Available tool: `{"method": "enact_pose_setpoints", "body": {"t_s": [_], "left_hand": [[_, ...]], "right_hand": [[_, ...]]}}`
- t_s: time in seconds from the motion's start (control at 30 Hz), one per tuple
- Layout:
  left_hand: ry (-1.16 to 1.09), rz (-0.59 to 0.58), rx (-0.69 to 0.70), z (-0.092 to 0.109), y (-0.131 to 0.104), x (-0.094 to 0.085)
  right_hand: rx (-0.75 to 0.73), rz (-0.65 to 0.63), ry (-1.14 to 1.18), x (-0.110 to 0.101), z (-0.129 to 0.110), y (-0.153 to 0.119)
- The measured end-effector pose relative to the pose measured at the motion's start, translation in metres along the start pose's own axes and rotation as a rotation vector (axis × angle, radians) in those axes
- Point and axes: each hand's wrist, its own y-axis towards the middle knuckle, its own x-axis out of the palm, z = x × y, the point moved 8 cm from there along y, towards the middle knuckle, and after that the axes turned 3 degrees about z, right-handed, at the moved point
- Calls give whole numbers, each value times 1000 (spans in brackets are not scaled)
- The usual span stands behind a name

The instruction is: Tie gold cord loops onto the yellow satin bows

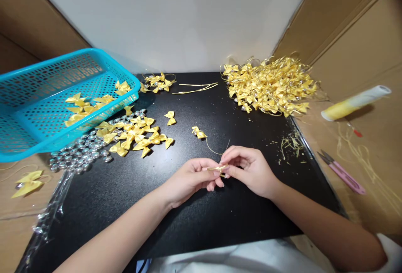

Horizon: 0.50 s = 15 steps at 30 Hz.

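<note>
My left hand (198, 174) is closed in a pinch on a looped gold cord (216, 168) at the front middle of the black table. Right beside it, my right hand (245, 166) pinches the same cord near its crossing. A thin strand arcs from my fingers to a yellow ribbon bow (199, 132) with a bead, lying on the table just beyond. Another yellow bow (170, 117) lies further left, touched by neither hand. My fingertips hide part of the cord, so how it is knotted or wound cannot be made out.
A turquoise basket (94, 118) with bows tilts at the left, above loose silver beads (80, 153) and a bow pile (135, 135). A heap of corded bows (270, 86) fills the back right. Pink snips (342, 172), cord scraps (292, 145) and a spool tube (354, 103) are at the right.
</note>
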Motion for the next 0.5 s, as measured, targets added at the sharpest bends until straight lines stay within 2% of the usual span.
{"method": "enact_pose_setpoints", "body": {"t_s": [0.13,0.27,0.37,0.5], "left_hand": [[-76,38,59,5,1,-4],[-120,196,235,18,0,-21],[-1,347,416,32,-7,-33],[205,524,600,47,-20,-39]], "right_hand": [[17,17,39,-4,0,1],[-63,110,-31,-15,-9,3],[-62,138,-75,-18,-12,3],[61,108,-64,-17,-3,4]]}}
